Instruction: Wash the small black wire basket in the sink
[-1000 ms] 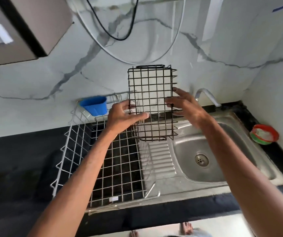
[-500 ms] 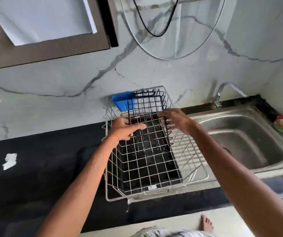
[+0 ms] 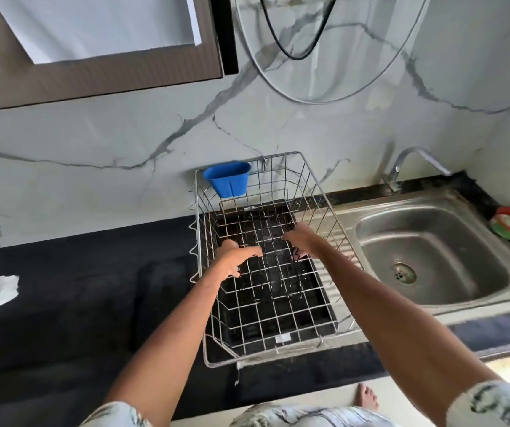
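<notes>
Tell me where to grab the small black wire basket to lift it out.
Its two opposite side walls, fingers hooked through the grid, coming from straight above: the small black wire basket lies low inside the silver rack, whose tall wire walls block any sideways approach.

Counted were one left hand [image 3: 235, 261], one right hand [image 3: 302, 241], one black basket [image 3: 273, 257], one steel rack [image 3: 266, 361], one blue cup [image 3: 227, 179], one sink [image 3: 432, 248], one tap [image 3: 413, 155].

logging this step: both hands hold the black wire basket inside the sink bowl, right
Not quite. In the head view, the left hand and right hand hold the black wire basket inside the silver wire rack beside the sink.
</notes>
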The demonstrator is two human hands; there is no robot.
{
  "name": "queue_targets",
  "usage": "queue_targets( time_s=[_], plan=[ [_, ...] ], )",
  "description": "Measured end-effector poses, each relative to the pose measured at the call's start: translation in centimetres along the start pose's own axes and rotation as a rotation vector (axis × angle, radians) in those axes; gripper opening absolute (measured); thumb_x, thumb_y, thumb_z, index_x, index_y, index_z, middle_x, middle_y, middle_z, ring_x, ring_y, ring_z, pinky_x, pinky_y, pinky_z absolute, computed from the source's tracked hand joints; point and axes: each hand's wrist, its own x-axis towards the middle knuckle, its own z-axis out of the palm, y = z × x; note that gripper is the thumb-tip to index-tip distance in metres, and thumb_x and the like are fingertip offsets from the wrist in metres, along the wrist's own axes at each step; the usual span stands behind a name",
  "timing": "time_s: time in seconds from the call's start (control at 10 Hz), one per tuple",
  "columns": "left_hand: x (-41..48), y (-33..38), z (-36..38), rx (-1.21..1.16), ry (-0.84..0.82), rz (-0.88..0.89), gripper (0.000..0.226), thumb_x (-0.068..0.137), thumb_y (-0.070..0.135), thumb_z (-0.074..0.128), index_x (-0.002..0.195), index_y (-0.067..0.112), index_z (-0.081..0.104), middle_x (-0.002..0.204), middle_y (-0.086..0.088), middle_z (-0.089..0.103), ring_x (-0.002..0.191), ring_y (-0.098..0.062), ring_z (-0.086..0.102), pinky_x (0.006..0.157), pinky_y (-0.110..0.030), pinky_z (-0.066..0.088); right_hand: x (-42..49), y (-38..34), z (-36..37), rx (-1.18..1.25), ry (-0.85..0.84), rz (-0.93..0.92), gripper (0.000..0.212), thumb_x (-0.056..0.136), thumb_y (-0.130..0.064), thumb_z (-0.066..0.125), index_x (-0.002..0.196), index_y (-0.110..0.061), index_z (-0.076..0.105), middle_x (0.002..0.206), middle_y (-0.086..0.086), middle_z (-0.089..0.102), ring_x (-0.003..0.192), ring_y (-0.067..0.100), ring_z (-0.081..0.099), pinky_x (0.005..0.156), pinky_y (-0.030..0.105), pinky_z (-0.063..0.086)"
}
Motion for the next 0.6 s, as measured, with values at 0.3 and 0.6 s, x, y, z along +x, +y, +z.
queue_targets(
  time_s=[0.3, 0.6],
  plan=[
    [1.0, -1.0, 1.2, 0.061, 0.049, 0.109, 0.092, 0.081, 0.018, 0.09, 0.158, 0.011, 0.039, 0.139, -0.01, 0.055, 0.079, -0.012, 0.059, 0.064, -0.025, 0.058, 1.0, 2.1, 0.7, 0.051, -0.003, -0.014, 0.011, 0.101, -0.01, 0.055, 0.093, -0.003, 0.054, 0.081, 0.004, 0.049, 0.07, 0.015, 0.05, 0.055, 0.024, 0.045],
    [0.8, 0.6, 0.9, 0.569, 0.366, 0.454, 0.046, 0.095, 0.029, 0.076, 0.126, 0.001, 0.056, 0.092, -0.002, 0.062, 0.071, -0.012, 0.053, 0.059, -0.021, 0.045, 0.9, 2.1, -1.2, -0.162, 0.116, -0.14, 0.05, 0.097, -0.023, 0.063, 0.139, 0.001, 0.049, 0.124, 0.016, 0.063, 0.089, 0.016, 0.062, 0.076, 0.027, 0.055]
  ],
)
